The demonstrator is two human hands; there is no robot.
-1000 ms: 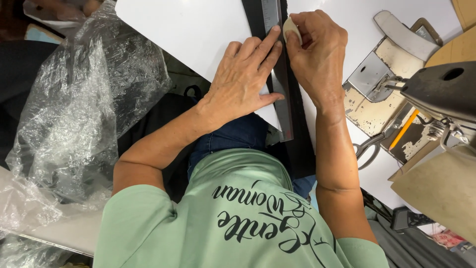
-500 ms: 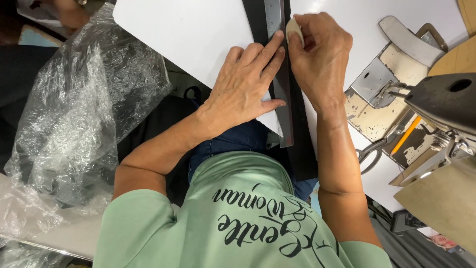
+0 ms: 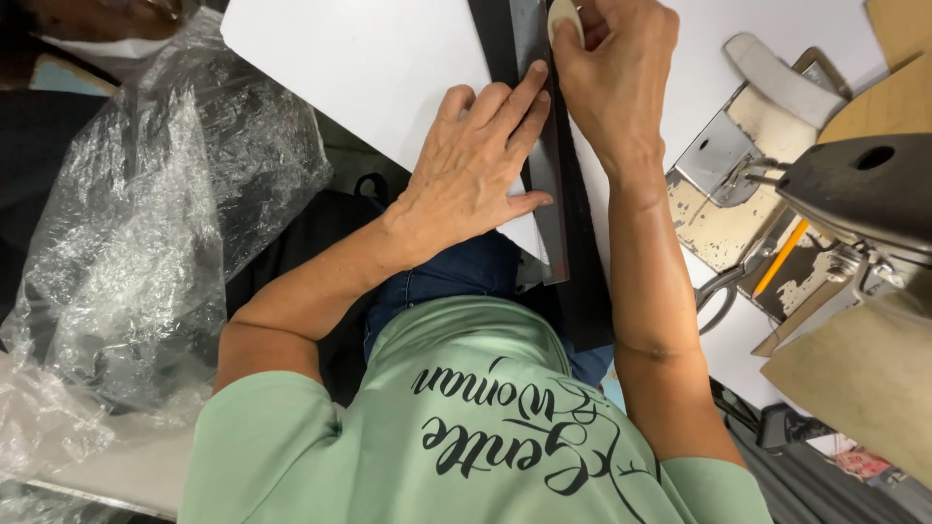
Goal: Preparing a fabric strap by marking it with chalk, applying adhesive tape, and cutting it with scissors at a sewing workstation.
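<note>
My left hand (image 3: 476,170) lies flat, fingers spread, pressing a large white sheet (image 3: 369,68) and a long metal ruler (image 3: 546,184) onto a strip of black fabric (image 3: 582,281). My right hand (image 3: 616,73) pinches a small pale piece of chalk (image 3: 563,17) against the ruler's right edge, near the top of the view. The fabric strip runs from the table's top edge down toward my lap.
Crumpled clear plastic bags (image 3: 146,252) fill the left side. A sewing machine (image 3: 854,194) with a metal base plate (image 3: 723,184), scissors (image 3: 723,286) and an orange pencil (image 3: 780,257) stand at the right. Brown card pieces (image 3: 864,378) lie at the lower right.
My right hand has slid the chalk farther up along the ruler. My left hand has stayed pressed on the sheet and ruler.
</note>
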